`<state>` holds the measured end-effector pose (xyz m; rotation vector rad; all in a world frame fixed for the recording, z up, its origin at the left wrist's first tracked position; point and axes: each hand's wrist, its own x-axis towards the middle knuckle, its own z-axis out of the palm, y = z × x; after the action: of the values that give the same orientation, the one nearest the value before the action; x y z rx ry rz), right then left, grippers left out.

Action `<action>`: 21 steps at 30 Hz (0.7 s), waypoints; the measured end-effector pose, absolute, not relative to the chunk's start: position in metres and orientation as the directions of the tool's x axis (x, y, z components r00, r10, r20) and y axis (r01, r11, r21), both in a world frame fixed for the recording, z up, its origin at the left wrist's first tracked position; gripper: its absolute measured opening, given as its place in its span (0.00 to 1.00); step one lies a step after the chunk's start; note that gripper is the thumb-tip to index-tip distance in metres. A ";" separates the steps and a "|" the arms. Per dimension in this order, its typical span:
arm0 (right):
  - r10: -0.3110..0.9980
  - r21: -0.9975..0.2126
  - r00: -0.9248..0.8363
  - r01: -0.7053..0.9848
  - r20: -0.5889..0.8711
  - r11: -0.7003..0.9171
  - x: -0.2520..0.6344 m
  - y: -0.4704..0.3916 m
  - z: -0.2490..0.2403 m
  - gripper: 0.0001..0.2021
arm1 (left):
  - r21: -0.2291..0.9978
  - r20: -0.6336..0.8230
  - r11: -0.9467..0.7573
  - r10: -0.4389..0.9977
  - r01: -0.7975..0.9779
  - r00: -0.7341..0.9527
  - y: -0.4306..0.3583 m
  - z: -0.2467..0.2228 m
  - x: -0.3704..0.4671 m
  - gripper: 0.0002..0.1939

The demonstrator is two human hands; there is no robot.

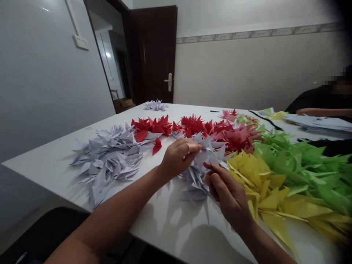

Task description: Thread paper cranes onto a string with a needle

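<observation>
My left hand (pixel 178 156) is closed in a pinch, its fingertips at a white folded paper piece (pixel 206 146). My right hand (pixel 227 189) is lower and to the right, curled round a thin dark stick-like tool (pixel 211 167); most of this tool is hidden in the fingers. White folded paper pieces (pixel 194 179) lie in a heap behind and under both hands. Close to the right wrist are yellow paper pieces (pixel 271 194). One red paper piece (pixel 157 146) rests apart on the table beside my left hand.
The white table (pixel 57 157) holds a large white paper heap (pixel 110 157) at left, a red row (pixel 192 125) behind my hands and green pieces (pixel 302 161) at right. A person's dark sleeve (pixel 310 99) shows at far right, near stacked papers (pixel 321 123).
</observation>
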<state>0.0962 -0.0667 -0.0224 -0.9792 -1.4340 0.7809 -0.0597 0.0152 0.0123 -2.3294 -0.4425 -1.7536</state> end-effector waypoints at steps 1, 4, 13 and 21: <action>0.914 -0.911 0.022 0.088 0.405 0.402 0.096 -0.066 -0.022 0.18 | -0.007 0.958 -0.955 0.079 0.296 0.275 0.010 0.013 -0.056 0.06; 0.950 -0.948 0.010 -0.050 0.313 0.313 0.097 -0.063 -0.020 0.17 | -0.040 0.955 -0.980 0.021 0.197 0.296 0.000 0.012 -0.048 0.06; 0.987 -0.967 0.007 -0.197 0.162 0.160 0.095 -0.059 -0.015 0.23 | -0.099 0.941 -0.980 -0.036 0.175 0.336 -0.003 0.010 -0.047 0.04; 0.971 -0.963 0.030 -0.122 0.238 0.240 0.097 -0.062 -0.016 0.20 | 0.190 0.964 -0.967 0.217 0.167 0.156 0.001 0.005 -0.045 0.04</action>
<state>0.0970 -0.0615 -0.0161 -0.9489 -1.2116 1.0764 -0.0448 0.0007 0.0053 -2.4181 -0.4011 -2.0270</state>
